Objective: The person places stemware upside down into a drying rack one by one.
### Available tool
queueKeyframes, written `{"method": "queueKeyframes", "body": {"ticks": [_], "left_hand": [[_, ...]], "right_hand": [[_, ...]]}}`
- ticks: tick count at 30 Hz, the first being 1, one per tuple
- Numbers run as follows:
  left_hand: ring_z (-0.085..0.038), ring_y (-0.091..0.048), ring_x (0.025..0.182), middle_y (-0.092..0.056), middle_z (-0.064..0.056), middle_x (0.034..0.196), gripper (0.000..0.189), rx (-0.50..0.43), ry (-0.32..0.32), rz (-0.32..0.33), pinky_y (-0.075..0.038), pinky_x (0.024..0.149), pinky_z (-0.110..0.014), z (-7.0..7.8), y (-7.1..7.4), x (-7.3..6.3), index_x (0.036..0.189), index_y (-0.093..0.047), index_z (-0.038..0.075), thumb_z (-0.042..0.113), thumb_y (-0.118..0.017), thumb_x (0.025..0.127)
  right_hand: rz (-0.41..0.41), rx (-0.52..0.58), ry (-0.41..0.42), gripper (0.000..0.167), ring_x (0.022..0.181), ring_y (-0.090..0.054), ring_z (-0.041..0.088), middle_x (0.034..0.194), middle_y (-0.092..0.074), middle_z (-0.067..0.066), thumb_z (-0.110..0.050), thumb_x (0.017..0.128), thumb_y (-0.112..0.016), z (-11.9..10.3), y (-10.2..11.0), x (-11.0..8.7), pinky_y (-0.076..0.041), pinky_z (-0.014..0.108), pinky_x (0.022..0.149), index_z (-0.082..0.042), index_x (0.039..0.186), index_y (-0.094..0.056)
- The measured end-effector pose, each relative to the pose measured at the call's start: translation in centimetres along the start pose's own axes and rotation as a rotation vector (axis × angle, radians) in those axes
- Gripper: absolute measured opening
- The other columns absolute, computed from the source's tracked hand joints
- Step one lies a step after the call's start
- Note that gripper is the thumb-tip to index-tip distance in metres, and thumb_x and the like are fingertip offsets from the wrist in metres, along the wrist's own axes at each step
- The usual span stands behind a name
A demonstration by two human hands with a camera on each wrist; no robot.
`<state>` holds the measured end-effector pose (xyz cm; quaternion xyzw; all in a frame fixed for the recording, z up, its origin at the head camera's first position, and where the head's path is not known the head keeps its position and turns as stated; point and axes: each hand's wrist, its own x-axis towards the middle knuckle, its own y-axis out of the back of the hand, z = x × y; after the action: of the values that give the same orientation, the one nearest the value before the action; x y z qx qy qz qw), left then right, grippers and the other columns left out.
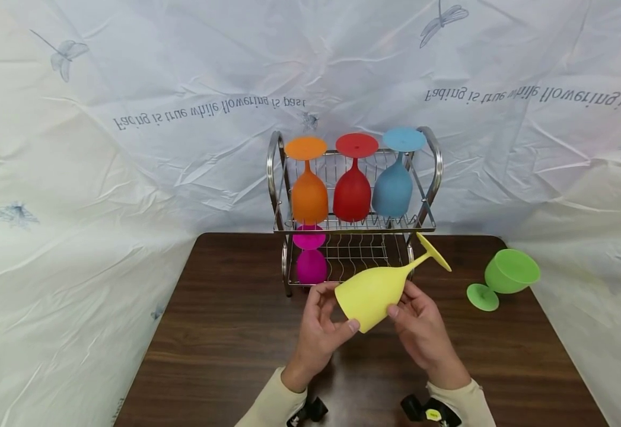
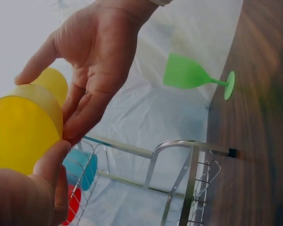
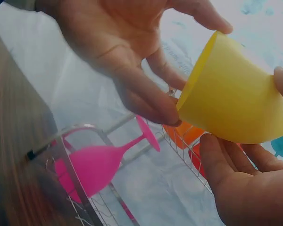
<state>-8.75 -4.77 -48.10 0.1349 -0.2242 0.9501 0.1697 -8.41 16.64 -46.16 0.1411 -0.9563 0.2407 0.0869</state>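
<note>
Both hands hold a yellow goblet [image 1: 372, 295] tilted in the air before the rack, its mouth toward the lower left and its foot toward the upper right. My left hand [image 1: 321, 332] pinches the rim between thumb and fingers. The bowl near the stem is gripped by my right hand [image 1: 422, 329], thumb on the near side. In the right wrist view the yellow goblet [image 3: 240, 94] shows fingers of both hands on it. A metal two-tier dish rack [image 1: 353, 230] stands behind, with an orange goblet [image 1: 310, 198], a red goblet [image 1: 352, 196] and a blue goblet [image 1: 392, 190] upside down on top.
An upside-down magenta goblet [image 1: 312, 265] sits at the left of the rack's lower tier. On the right of the dark wooden table [image 1: 209, 332], a green goblet [image 1: 510, 273] stands, seen at a slant. A pale printed sheet [image 1: 209, 160] hangs behind the table.
</note>
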Motion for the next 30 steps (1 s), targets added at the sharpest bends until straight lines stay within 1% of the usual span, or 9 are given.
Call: {"method": "queueKeyframes", "body": {"ticks": [3,7,10,14,19,22,25,27,30], "left_hand": [[-0.018,-0.060,0.129,-0.049,-0.013,0.141,0.070,-0.006,-0.009,-0.013,-0.066,0.087,-0.040,-0.1,0.0,0.0,0.147,-0.032,-0.007,0.002,-0.075,0.092],[-0.018,-0.060,0.129,-0.048,-0.013,0.141,0.069,-0.012,-0.013,-0.018,-0.066,0.087,-0.039,-0.1,0.1,0.1,0.146,-0.032,-0.007,0.002,-0.074,0.092],[-0.018,-0.060,0.129,-0.049,-0.013,0.141,0.069,-0.016,-0.013,-0.016,-0.066,0.087,-0.038,0.0,0.3,0.2,0.146,-0.033,-0.007,0.002,-0.074,0.092],[-0.018,-0.061,0.129,-0.051,-0.013,0.142,0.071,-0.019,-0.011,-0.018,-0.066,0.087,-0.036,0.0,0.5,0.2,0.148,-0.032,-0.008,0.004,-0.075,0.093],[-0.016,-0.059,0.130,-0.052,-0.010,0.144,0.072,-0.003,0.000,0.000,-0.064,0.091,-0.033,0.1,1.1,0.2,0.151,-0.035,-0.006,0.006,-0.076,0.093],[-0.018,-0.057,0.133,-0.050,-0.010,0.146,0.069,0.040,-0.010,0.028,-0.061,0.101,-0.035,0.3,1.9,0.3,0.151,-0.037,-0.008,0.005,-0.074,0.094],[-0.024,-0.057,0.136,-0.050,-0.013,0.147,0.065,0.122,-0.019,0.074,-0.056,0.110,-0.042,0.5,2.9,0.4,0.150,-0.039,-0.010,0.003,-0.073,0.096],[-0.026,-0.057,0.136,-0.052,-0.015,0.147,0.062,0.189,-0.008,0.119,-0.053,0.113,-0.044,0.6,3.7,0.5,0.149,-0.043,-0.008,0.003,-0.073,0.096],[-0.026,-0.058,0.138,-0.055,-0.013,0.148,0.058,0.317,0.027,0.195,-0.051,0.114,-0.047,0.8,4.9,0.6,0.148,-0.050,-0.001,0.004,-0.075,0.096]], "right_hand": [[-0.015,0.008,0.007,0.050,0.119,-0.069,0.013,0.133,-0.066,0.005,0.012,0.103,-0.052,-0.1,0.0,0.0,-0.060,0.026,0.098,-0.001,0.151,-0.047],[-0.007,0.004,0.001,0.051,0.120,-0.069,0.013,0.133,-0.065,0.006,0.011,0.102,-0.053,-0.2,-0.1,0.1,-0.060,0.027,0.099,-0.001,0.151,-0.047],[0.008,-0.006,-0.009,0.052,0.120,-0.069,0.014,0.134,-0.065,0.006,0.011,0.102,-0.055,-0.3,-0.3,0.1,-0.060,0.027,0.099,-0.001,0.152,-0.046],[0.012,-0.023,-0.004,0.053,0.121,-0.068,0.015,0.135,-0.064,0.008,0.011,0.102,-0.056,-0.4,-0.4,0.3,-0.060,0.028,0.099,0.001,0.153,-0.045],[0.029,-0.059,0.015,0.055,0.120,-0.069,0.016,0.134,-0.065,0.008,0.013,0.100,-0.058,-0.5,-0.5,0.6,-0.062,0.029,0.097,0.001,0.153,-0.046],[0.071,-0.117,0.021,0.055,0.117,-0.070,0.016,0.132,-0.067,0.007,0.014,0.098,-0.060,-0.6,-0.5,0.9,-0.063,0.029,0.094,0.001,0.151,-0.049],[0.127,-0.203,0.016,0.057,0.115,-0.070,0.015,0.130,-0.067,0.006,0.015,0.095,-0.064,-0.6,-0.5,1.2,-0.063,0.029,0.093,0.002,0.149,-0.051],[0.158,-0.265,0.009,0.058,0.115,-0.070,0.014,0.130,-0.068,0.005,0.014,0.094,-0.067,-0.6,-0.5,1.4,-0.063,0.028,0.093,0.003,0.148,-0.052],[0.185,-0.367,0.009,0.059,0.114,-0.072,0.013,0.130,-0.068,0.004,0.013,0.092,-0.072,-0.3,-0.3,1.7,-0.062,0.026,0.094,0.003,0.147,-0.054]]}}
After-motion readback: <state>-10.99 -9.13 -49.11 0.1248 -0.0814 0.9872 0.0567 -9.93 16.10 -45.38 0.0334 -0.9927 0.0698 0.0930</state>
